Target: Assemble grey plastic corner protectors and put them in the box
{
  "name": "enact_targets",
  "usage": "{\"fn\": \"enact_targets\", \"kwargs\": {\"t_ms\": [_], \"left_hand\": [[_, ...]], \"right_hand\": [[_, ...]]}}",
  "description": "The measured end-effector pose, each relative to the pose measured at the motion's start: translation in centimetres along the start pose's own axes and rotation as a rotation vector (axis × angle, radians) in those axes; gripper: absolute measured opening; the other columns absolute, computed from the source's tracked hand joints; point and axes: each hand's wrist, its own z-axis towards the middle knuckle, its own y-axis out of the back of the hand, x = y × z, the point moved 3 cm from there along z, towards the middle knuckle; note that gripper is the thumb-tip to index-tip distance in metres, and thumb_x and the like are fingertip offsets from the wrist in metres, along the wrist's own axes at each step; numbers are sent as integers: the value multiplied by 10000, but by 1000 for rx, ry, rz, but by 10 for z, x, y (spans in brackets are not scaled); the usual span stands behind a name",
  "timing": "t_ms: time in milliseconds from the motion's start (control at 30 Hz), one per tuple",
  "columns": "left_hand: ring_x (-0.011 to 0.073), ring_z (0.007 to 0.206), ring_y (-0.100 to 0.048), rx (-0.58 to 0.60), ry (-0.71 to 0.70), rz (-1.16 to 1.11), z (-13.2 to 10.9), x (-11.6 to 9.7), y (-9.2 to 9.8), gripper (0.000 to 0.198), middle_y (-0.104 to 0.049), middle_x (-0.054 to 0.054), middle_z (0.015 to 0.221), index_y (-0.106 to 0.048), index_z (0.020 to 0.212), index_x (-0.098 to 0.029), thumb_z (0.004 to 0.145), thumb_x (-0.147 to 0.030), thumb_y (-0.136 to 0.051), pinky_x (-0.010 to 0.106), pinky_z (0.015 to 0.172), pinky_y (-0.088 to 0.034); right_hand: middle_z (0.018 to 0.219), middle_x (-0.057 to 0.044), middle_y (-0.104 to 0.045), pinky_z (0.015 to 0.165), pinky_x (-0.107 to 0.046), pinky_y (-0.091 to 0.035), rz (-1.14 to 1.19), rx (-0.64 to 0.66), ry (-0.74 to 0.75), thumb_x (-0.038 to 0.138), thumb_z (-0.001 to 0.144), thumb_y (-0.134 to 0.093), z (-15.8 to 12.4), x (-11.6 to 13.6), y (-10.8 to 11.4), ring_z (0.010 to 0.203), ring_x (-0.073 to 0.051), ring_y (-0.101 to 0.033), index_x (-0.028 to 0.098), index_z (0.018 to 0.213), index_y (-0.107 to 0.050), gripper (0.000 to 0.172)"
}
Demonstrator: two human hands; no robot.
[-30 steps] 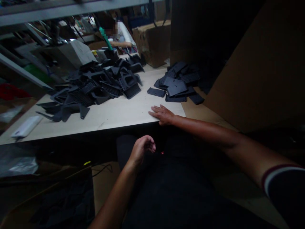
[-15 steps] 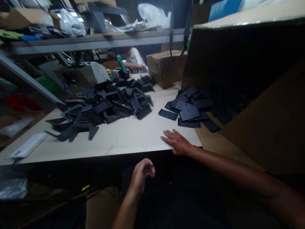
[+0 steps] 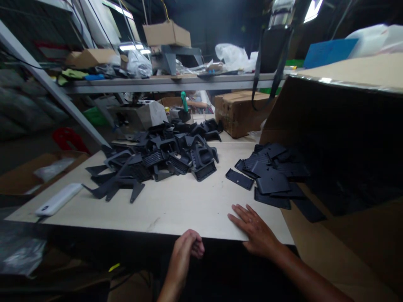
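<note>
My right hand [image 3: 255, 228] lies flat and open on the near edge of the pale table [image 3: 176, 209], fingers stretched toward a stack of flat black plastic plates [image 3: 270, 180]. My left hand [image 3: 185, 249] hangs just below the table edge with its fingers curled in; nothing shows in it. A large heap of black plastic bracket parts [image 3: 163, 157] covers the table's middle and left.
A big open cardboard box [image 3: 346, 138] lies on its side at the right, with plates spilling out. A white flat device [image 3: 58, 199] rests at the table's left edge. A small brown box [image 3: 239, 111] stands behind. A cluttered shelf [image 3: 163, 82] runs overhead.
The view has tilted up, so the shelf and box top now show. Both hands have kept their places at the table edge.
</note>
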Motion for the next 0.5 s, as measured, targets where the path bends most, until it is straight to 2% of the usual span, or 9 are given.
{"fn": "enact_targets", "kwargs": {"t_ms": [100, 200, 267, 333, 400, 500], "left_hand": [[211, 701, -660, -30, -146, 205, 30, -31, 3, 337, -722, 59, 747, -654, 855, -200, 901, -532, -614, 312, 664, -495], [240, 879, -704, -131, -360, 558, 68, -75, 2, 250, -750, 59, 901, -677, 1024, -228, 947, -455, -604, 348, 809, -513], [270, 995, -713, -208, -483, 776, 99, -103, -4, 268, -762, 86, 1024, -665, 1155, -240, 954, -407, -603, 383, 890, -512], [305, 1117, -693, -252, -572, 899, 132, -124, -13, 350, -749, 133, 1167, -634, 1270, -229, 947, -362, -611, 430, 979, -496], [325, 1188, -665, -249, -621, 942, 164, -134, -22, 415, -723, 167, 1257, -612, 1327, -204, 926, -309, -634, 457, 1040, -474], [347, 1214, -642, -234, -649, 991, 199, -131, -30, 435, -709, 208, 1244, -627, 1291, -150, 861, -199, -672, 465, 1052, -474]], "right_hand": [[1739, -94, -239, 1300, -579, -165, -8, -23, 8, 45, 557, -581, 0, 1, -1, 1596, -306, -257, 300, 1635, -394, 1124], [1743, -78, -224, 1298, -585, -192, -11, -41, 8, 41, 533, -562, -1, 0, -4, 1594, -313, -262, 313, 1642, -381, 1156], [1744, -74, -212, 1290, -596, -220, -20, -53, 11, 38, 526, -557, -2, -1, -7, 1592, -322, -264, 319, 1650, -363, 1174], [1745, -70, -204, 1280, -611, -250, -32, -64, 18, 31, 518, -551, -3, -2, -11, 1590, -330, -267, 329, 1661, -332, 1201], [1744, -61, -203, 1273, -621, -273, -41, -78, 17, 25, 509, -548, -4, -3, -14, 1585, -337, -278, 347, 1672, -294, 1233], [1741, -37, -211, 1268, -610, -306, -49, -122, 11, 25, 511, -557, -6, -4, -18, 1575, -344, -301, 381, 1680, -247, 1262]]}}
